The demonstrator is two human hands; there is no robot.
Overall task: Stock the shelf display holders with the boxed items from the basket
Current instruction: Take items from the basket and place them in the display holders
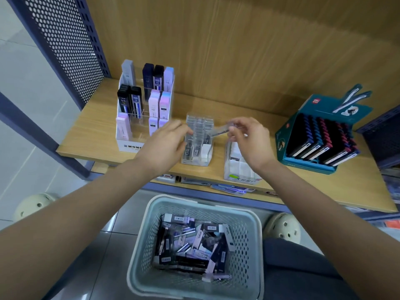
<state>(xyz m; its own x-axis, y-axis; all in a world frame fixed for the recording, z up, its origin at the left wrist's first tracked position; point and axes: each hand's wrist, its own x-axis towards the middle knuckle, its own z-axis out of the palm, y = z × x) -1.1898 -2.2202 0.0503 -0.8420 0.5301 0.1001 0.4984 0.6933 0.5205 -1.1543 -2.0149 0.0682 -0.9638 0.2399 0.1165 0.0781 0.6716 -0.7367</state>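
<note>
From the head camera, a wooden shelf (216,174) ran across the middle of the view, with a wood-grain back wall behind it and a dark perforated panel (65,40) at its left end.

A clear holder (198,126) stood upright near the middle of the shelf. Its rear slots looked unfilled and a few boxes sat in its front row. The left hand (166,144) held this holder by its left side, fingers curved against the wall and the thumb lower down on the front corner. The right hand (249,137) pinched a small box (218,132) between thumb and fingertips. The box lay tilted, its far end just above the right side of the clear holder, not yet in a slot.

A second holder (236,167), with white contents, stood just right of the first, partly hidden under the right wrist. On the left of the shelf stood a white stand (129,146) with tiers of black, navy and pastel cases. Toward the right, a teal carton (320,167) held rows of dark pens.

Below the shelf edge, on the tiled floor, sat a pale basket (151,213). A loose heap of boxes (190,241) lay in it, dark and white, at all angles. A dark trouser knee (298,267) showed just right of the basket.
</note>
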